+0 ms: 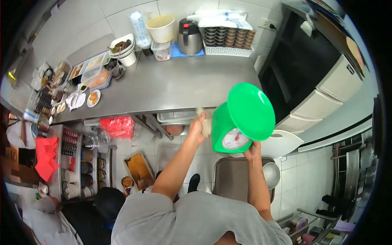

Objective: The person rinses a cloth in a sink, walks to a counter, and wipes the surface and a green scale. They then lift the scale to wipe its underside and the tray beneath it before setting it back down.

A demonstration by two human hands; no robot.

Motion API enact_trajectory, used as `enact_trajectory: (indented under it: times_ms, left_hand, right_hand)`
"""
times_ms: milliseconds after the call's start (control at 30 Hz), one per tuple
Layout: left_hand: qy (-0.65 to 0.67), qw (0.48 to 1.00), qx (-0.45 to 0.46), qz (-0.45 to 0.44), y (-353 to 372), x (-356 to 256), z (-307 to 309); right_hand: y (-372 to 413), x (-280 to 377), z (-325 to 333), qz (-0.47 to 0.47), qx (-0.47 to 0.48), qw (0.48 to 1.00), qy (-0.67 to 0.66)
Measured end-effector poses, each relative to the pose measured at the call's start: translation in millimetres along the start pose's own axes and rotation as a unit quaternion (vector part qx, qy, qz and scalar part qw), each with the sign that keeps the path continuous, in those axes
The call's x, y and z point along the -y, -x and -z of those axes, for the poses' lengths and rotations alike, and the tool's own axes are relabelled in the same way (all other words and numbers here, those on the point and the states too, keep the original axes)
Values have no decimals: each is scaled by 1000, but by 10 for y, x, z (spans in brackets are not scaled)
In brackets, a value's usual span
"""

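A green kitchen scale (pixel 219 126) with a round green pan (pixel 251 110) and a white dial hangs tilted in front of the steel counter. My right hand (pixel 253 152) grips it from below, at the lower edge beside the dial. My left hand (pixel 197 130) is closed around a beige cloth (pixel 206 123), which is bunched close against the left side of the scale.
A steel counter (pixel 183 85) bears a steel jug (pixel 190 38), a basket of stacked cups (pixel 228 51) and food containers at the left. A large tray (pixel 230 179) and a metal bowl (pixel 271 174) lie below. Other people are at the lower left.
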State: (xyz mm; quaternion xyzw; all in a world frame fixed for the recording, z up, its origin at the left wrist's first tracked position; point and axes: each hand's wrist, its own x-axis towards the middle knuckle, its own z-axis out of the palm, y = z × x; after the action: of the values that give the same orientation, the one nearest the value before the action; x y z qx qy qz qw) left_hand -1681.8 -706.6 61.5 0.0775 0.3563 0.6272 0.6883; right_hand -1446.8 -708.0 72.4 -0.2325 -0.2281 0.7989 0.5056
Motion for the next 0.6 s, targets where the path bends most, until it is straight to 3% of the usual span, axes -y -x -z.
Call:
enact_trajectory:
  times_ms: [100, 200, 300, 400, 500, 600]
  left_hand:
    - [126, 987, 89, 49, 248, 172, -295]
    - [151, 979, 128, 41, 461, 311, -453]
    - [119, 973, 139, 141, 415, 474, -229]
    - [97, 979, 112, 139, 708, 151, -214]
    - [140, 982, 127, -25, 832, -160, -93]
    - [-142, 977, 104, -120, 876, -266, 27]
  right_hand:
    - [42, -69, -119, -1, -32, 999, 29]
    - [34, -33, -277, 16, -20, 1000, 12]
    - [39, -57, -319, 32, -8, 999, 0]
    - [-8, -107, -270, 15, 22, 999, -17]
    - [-98, -237, -390, 7, 40, 999, -11]
    - [-222, -287, -593, 19, 60, 998, 12]
